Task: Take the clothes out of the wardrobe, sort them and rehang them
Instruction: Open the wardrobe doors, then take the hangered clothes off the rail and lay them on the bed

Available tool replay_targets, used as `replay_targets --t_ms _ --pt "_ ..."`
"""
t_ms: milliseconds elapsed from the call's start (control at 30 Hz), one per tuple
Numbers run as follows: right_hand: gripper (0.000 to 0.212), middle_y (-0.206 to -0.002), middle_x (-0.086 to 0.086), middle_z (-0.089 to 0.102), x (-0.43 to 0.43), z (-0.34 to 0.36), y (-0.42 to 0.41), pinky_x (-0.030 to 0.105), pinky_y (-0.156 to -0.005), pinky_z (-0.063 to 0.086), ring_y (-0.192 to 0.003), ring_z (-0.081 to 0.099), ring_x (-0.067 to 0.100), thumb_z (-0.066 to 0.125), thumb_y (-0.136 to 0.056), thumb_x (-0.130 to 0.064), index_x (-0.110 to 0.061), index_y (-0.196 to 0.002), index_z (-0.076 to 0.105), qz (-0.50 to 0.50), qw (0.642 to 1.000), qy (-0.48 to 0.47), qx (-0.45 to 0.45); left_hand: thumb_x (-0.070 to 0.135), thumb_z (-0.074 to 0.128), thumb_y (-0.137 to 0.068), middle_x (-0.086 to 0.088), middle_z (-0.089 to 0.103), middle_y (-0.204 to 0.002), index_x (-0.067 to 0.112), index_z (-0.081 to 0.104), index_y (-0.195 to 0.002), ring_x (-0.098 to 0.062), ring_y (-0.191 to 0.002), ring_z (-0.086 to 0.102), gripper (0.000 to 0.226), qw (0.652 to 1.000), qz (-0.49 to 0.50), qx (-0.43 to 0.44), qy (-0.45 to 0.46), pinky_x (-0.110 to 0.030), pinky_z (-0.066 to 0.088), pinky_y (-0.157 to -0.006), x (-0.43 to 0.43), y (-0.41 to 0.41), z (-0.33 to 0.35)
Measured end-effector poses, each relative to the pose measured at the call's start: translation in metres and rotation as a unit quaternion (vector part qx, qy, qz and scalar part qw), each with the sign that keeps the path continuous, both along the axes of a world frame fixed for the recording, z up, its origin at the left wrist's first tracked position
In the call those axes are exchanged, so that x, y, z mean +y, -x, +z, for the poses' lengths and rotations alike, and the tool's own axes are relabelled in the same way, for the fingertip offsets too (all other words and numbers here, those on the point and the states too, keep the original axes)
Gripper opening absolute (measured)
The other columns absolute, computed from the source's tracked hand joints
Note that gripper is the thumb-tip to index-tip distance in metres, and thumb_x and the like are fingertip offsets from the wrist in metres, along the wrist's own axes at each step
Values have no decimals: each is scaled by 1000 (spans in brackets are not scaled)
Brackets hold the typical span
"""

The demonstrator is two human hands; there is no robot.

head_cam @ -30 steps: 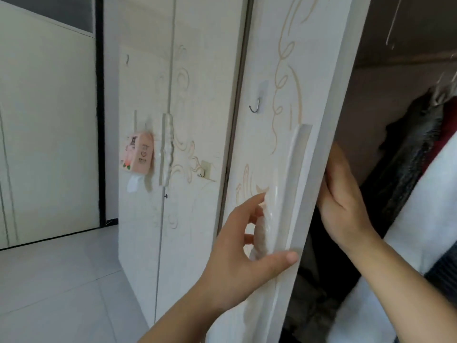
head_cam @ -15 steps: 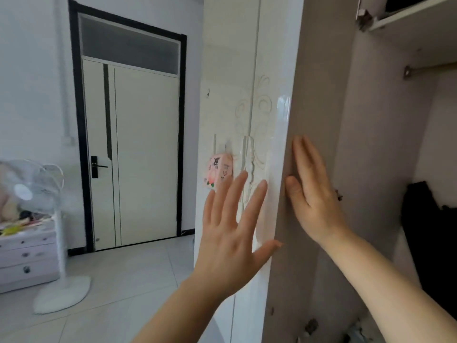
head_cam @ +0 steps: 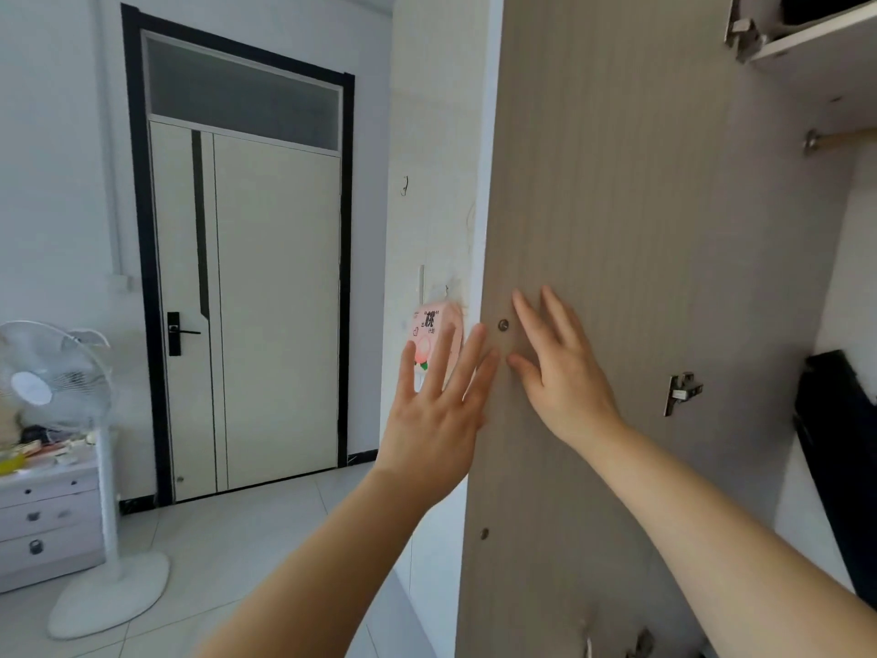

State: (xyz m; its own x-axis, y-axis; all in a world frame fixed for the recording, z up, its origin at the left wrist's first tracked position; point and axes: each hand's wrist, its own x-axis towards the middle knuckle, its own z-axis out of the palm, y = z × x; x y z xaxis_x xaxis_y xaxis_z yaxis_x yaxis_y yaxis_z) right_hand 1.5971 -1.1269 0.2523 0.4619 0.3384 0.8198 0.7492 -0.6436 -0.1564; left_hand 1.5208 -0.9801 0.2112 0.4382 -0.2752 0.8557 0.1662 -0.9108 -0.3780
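The wardrobe door (head_cam: 617, 206) stands swung wide open, its wood-grain inner face turned toward me. My right hand (head_cam: 557, 368) lies flat against that inner face, fingers straight, beside a small screw. My left hand (head_cam: 439, 406) is spread with straight fingers at the door's outer edge and holds nothing. Inside the wardrobe at the far right hangs a dark garment (head_cam: 840, 448), cut off by the frame. A hanging rail (head_cam: 840, 137) shows at the upper right, bare where visible.
A pink peach-printed pack (head_cam: 434, 337) hangs on the neighbouring wardrobe door. A room door (head_cam: 247, 296) with a black frame is at the back. A white standing fan (head_cam: 57, 448) and a white drawer unit (head_cam: 47, 524) stand at the left. A hinge (head_cam: 681, 391) sits on the open door.
The wardrobe door has swung from nearly closed to wide open. My left hand let go of the handle and spread open; my right hand moved from the edge onto the inner face.
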Motion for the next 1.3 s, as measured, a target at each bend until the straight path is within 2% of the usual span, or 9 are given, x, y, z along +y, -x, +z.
replay_targets --t_ms 200,367,500,633,733,867,1033,1300 --pt "65 -156 3 9 22 1 -15 40 -113 22 -143 9 27 54 -92 -22 -34 -146 19 -20 1000 3 2 36 66 -79 -8 35 -147 16 46 -136 -33 -132 37 64 1000 21 17 11 -57 37 -99 19 -18 2" --pt "68 -156 -3 5 23 5 -18 37 -111 23 -144 5 21 54 -92 -25 -38 -146 15 -29 999 17 12 35 69 -76 -9 38 -145 15 49 -134 -34 -130 40 64 1000 11 20 14 -56 39 -98 25 -23 6" --pt "68 -156 -3 7 8 7 -8 32 -112 23 -143 9 16 56 -91 -24 -35 -146 17 -18 999 36 13 28 70 -73 -15 42 -142 11 53 -130 -37 -132 37 62 999 -30 10 22 -59 35 -100 12 -15 6" --pt "66 -155 1 15 -18 9 8 31 -112 25 -141 20 17 57 -91 -24 -31 -146 22 -31 998 49 13 23 71 -69 -17 48 -134 9 53 -126 -37 -132 35 61 992 -96 -16 78 -57 29 -103 -14 -3 12" --pt "61 -153 5 22 -53 8 18 34 -110 27 -137 28 24 57 -91 -26 -27 -145 27 -88 994 62 5 19 68 -72 -18 49 -133 6 53 -125 -37 -132 32 57 978 -177 -47 97 -54 25 -107 -41 -1 17" --pt "59 -151 1 23 -121 7 30 39 -108 33 -135 30 23 53 -93 -28 -27 -145 27 -182 981 71 19 23 60 -75 -19 52 -130 5 53 -126 -39 -128 41 54 957 -263 -31 114 -56 25 -106 -96 -8 23" --pt "57 -149 2 27 -213 14 44 37 -109 30 -134 29 22 52 -93 -29 -23 -144 28 -297 951 83 29 22 78 -64 -20 58 -120 2 59 -119 -40 -118 51 61 926 -352 15 139 -61 32 -98 -181 -29 28" --pt "52 -144 6 34 -336 25 25 34 -110 26 -132 31 23 51 -92 -25 -18 -141 34 -382 918 110 7 25 79 -66 -17 60 -114 1 60 -115 -37 -111 56 59 877 -443 82 166 -57 37 -96 -317 -86 37"
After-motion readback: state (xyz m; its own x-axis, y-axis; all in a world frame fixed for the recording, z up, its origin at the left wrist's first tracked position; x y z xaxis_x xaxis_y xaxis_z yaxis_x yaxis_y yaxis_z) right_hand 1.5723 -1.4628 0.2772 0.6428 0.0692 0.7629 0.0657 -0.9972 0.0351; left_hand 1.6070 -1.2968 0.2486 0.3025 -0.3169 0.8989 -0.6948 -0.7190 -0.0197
